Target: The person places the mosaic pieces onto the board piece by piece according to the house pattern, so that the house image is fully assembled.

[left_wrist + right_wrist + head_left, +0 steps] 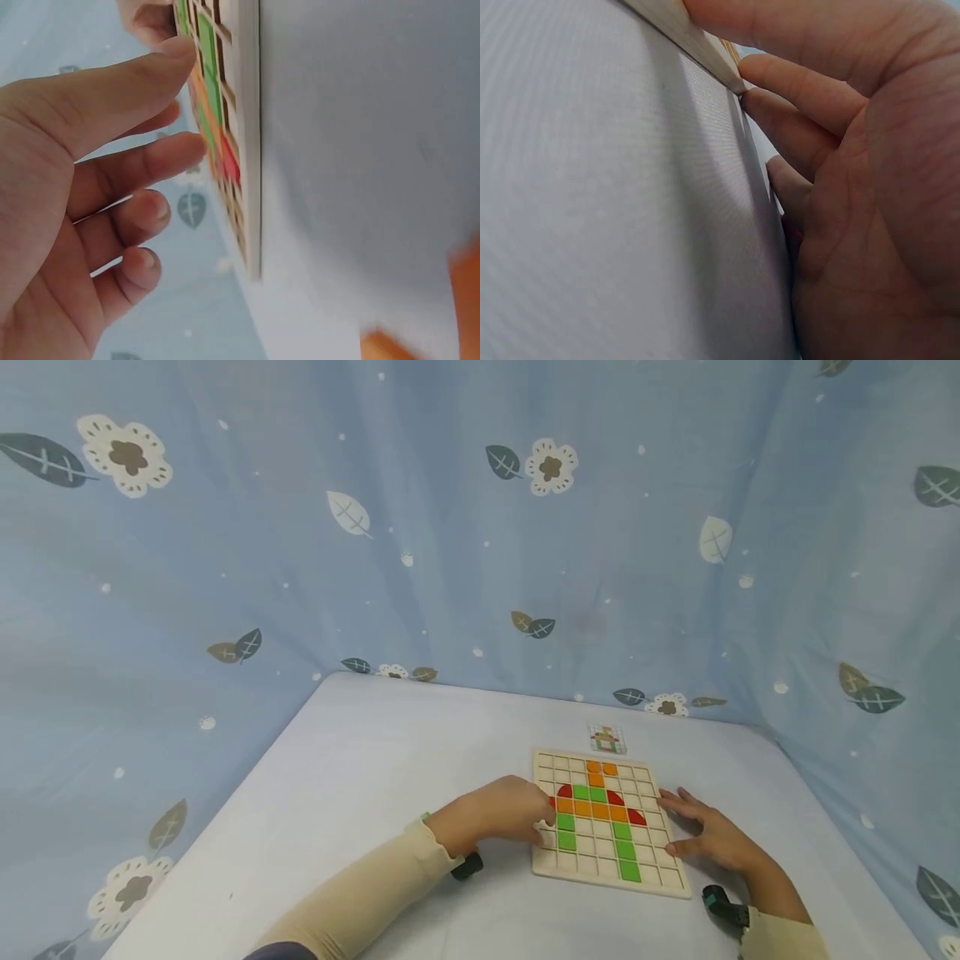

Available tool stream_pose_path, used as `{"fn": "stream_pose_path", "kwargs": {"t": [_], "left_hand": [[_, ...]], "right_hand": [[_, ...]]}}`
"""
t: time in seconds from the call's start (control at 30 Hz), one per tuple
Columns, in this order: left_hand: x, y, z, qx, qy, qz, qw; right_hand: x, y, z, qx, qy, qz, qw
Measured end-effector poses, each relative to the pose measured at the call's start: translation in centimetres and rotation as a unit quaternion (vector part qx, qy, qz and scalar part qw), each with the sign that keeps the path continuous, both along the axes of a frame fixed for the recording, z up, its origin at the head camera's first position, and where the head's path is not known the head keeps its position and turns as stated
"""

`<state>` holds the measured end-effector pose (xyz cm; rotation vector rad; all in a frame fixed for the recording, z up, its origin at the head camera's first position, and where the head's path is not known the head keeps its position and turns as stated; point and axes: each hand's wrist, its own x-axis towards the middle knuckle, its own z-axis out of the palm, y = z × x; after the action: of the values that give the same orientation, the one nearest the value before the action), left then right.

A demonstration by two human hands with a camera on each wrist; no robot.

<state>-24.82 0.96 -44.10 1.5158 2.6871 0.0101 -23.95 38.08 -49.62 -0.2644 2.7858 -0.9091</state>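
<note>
A wooden grid board (585, 866) lies on the table with colored tiles set in its squares. A row of orange tiles (600, 810) crosses it, with green tiles (628, 870) above and below, and rounded red tiles (636, 817) at the sides. My left hand (517, 810) is over the board's left side, covering some squares. In the left wrist view its thumb (150, 75) and index finger stay apart at the tiles, nothing visible between them. My right hand (708, 835) touches the board's right edge, fingers spread and extended along the side in the right wrist view.
A small card (606, 738) with a similar colored pattern lies just behind the board. White cloth (420, 735) covers the table, and a blue curtain (450, 568) with leaves and flowers rises around it. Black wrist devices (723, 906) sit beneath both wrists.
</note>
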Motion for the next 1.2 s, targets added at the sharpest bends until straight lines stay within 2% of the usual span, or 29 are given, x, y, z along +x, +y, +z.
{"fn": "stream_pose_path", "kwargs": {"t": [0.17,0.37,0.57,0.9,1.0,1.2], "left_hand": [[0.2,-2.4,0.6,-0.018,0.008,0.022,0.9996],[0.2,-5.1,0.1,-0.034,0.031,0.037,0.9983],[0.1,-7.2,0.1,-0.028,0.033,0.051,0.9978],[0.7,-11.1,0.6,-0.015,0.045,0.088,0.995],[0.9,-12.1,0.6,-0.012,0.033,0.106,0.9937],[1.1,-14.0,-0.1,0.0,-0.003,0.148,0.989]], "right_hand": [[0.0,0.1,0.1,-0.012,0.007,0.011,0.9998],[0.3,0.1,0.0,-0.012,0.01,0.024,0.9996],[0.4,0.2,0.0,-0.008,0.005,0.015,0.9998],[0.3,0.0,-0.1,-0.011,-0.004,0.014,0.9998],[0.3,0.0,-0.2,-0.009,-0.007,0.009,0.9999],[0.2,0.1,-0.2,-0.011,0.008,0.016,0.9998]]}}
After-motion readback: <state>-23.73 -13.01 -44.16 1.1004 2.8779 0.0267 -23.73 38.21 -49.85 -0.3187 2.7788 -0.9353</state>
